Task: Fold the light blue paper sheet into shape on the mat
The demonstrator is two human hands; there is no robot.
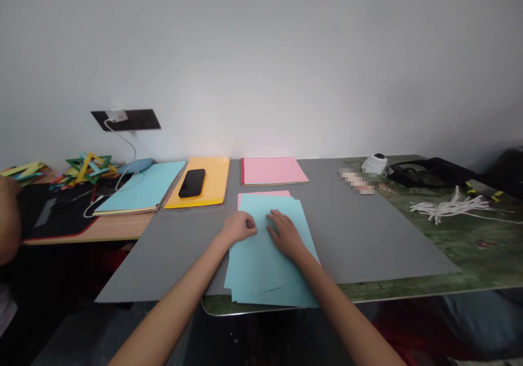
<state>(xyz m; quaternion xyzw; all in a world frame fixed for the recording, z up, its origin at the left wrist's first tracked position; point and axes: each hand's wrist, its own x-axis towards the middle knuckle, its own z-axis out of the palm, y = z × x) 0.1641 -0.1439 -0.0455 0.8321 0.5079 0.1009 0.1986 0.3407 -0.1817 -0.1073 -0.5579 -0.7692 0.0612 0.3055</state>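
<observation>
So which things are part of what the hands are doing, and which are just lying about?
Probably part of it:
light-blue paper sheets under the left hand and right hand
pink paper peeking out beneath
wide, flat grey sheet underneath

Probably just lying about:
black rectangular phone
bunch of thin white cords
white plastic plug in the wall
</observation>
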